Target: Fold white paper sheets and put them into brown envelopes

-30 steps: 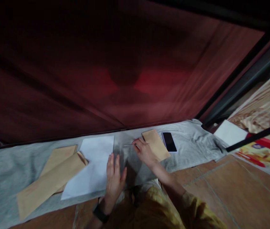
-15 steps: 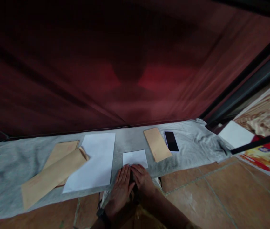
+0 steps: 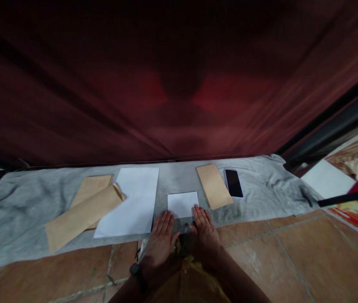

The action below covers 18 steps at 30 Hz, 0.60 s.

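Note:
A small folded white sheet of paper [image 3: 183, 203] lies flat on the grey cloth just beyond my hands. My left hand [image 3: 161, 237] rests palm down with its fingers stretched out, the fingertips by the sheet's near left corner. At the near right corner, my right hand [image 3: 204, 227] lies flat with its fingertips touching the sheet. Neither hand holds anything. To the left are larger white sheets [image 3: 131, 202], partly covered by a brown envelope [image 3: 84, 216] with an open end. Another brown envelope [image 3: 95, 185] is underneath it.
Right of the folded sheet lie a brown envelope [image 3: 214, 185] and a phone [image 3: 233, 183]. The grey cloth [image 3: 261, 185] covers the long narrow surface, with a dark red fabric wall [image 3: 179, 139] behind it. Tiled floor [image 3: 261, 261] shows in front; a black bar [image 3: 349, 196] stands at right.
My right hand has slid right along the paper's near edge, away from my left hand, so the two are now apart. The view has shifted slightly.

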Available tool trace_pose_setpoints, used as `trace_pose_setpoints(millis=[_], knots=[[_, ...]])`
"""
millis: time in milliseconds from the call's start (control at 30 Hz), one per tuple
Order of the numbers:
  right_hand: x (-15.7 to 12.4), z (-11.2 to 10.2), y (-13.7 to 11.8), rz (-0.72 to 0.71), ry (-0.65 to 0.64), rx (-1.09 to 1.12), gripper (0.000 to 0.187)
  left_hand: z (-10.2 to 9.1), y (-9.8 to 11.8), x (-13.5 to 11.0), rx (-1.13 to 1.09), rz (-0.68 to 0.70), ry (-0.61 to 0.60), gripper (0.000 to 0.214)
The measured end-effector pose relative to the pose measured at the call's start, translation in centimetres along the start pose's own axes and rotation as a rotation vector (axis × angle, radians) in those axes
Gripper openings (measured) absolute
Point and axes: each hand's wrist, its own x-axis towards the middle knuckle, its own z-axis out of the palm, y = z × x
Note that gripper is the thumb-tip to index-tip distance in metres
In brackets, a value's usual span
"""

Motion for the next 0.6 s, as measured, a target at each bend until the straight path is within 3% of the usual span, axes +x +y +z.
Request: trace_pose_setpoints(millis=[100, 233, 433, 600], knots=[[0.4, 0.2, -0.1, 0.007, -0.002, -0.006, 0.064, -0.1, 0.3, 3.2, -0.04, -0.031, 0.004, 0.067], [0.5, -0.1, -0.4, 0.015, 0.004, -0.018, 0.063, 1.5, 0.8, 6.6, -0.048, -0.067, 0.011, 0.067], [0.4, -0.9, -0.9, 0.024, 0.012, -0.007, 0.06, 3.5, 0.5, 6.4, 0.001, -0.128, -0.024, 0.063], [4.4, 0.8, -1.6, 0.067, 0.019, 0.041, 0.052, 3.5, 0.4, 6.2, 0.009, -0.122, -0.069, 0.063]])
